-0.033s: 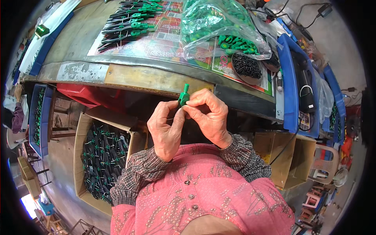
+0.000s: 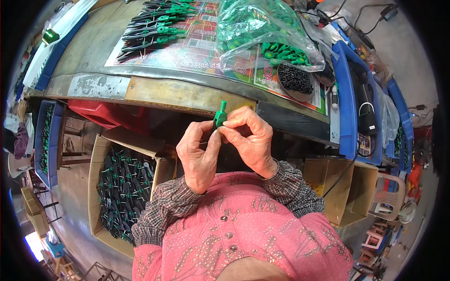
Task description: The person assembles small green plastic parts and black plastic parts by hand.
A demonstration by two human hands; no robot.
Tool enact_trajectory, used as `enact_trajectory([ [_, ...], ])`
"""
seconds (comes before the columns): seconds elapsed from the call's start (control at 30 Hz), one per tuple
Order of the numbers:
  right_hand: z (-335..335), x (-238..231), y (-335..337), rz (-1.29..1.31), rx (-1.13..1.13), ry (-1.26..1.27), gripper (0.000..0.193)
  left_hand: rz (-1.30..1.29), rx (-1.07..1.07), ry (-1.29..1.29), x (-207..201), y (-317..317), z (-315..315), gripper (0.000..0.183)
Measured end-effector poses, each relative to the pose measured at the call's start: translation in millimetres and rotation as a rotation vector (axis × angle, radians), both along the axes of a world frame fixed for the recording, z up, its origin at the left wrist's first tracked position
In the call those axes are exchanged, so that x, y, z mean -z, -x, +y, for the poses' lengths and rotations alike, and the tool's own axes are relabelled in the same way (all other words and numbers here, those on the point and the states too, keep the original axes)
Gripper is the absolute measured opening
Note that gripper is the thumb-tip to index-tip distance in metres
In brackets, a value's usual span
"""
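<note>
A green plastic part (image 2: pixel 220 115) with a threaded stem stands upright between my hands, stem on top, just in front of the table edge. My left hand (image 2: pixel 198 154) pinches its lower end from the left with thumb and forefinger. From the right, my right hand (image 2: pixel 251 138) grips the same end with thumb and fingertips. The fingers hide the bottom of the part, so I cannot make out what else is between them. Beyond, on the table, lie a row of black-and-green pieces (image 2: pixel 157 29) and a clear plastic bag (image 2: pixel 258 28) of green parts.
A round dish of small black pins (image 2: pixel 295 78) sits near the table edge (image 2: pixel 187 96). To its right is a blue crate (image 2: pixel 344 98). Below left, a cardboard box (image 2: pixel 96 187) holds many black-and-green pieces; another carton (image 2: pixel 335 187) stands at right. A co-worker's sleeve (image 2: pixel 21 140) shows far left.
</note>
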State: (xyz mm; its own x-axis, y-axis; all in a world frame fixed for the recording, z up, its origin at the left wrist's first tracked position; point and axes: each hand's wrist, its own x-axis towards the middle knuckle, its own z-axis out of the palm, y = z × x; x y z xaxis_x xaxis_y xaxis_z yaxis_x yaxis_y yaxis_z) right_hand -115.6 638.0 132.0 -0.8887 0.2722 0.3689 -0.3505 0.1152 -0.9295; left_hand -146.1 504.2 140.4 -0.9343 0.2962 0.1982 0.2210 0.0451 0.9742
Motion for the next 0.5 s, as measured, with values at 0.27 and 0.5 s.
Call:
enact_trajectory([
  [0.27,-1,-21,1,-0.232,-0.133,0.557,0.016,0.0,0.029,-0.036,2,0,-2,0.01],
  [0.5,10,-21,-3,-0.365,-0.282,0.422,0.026,-0.184,0.118,-0.13,-3,-3,-5,0.011],
])
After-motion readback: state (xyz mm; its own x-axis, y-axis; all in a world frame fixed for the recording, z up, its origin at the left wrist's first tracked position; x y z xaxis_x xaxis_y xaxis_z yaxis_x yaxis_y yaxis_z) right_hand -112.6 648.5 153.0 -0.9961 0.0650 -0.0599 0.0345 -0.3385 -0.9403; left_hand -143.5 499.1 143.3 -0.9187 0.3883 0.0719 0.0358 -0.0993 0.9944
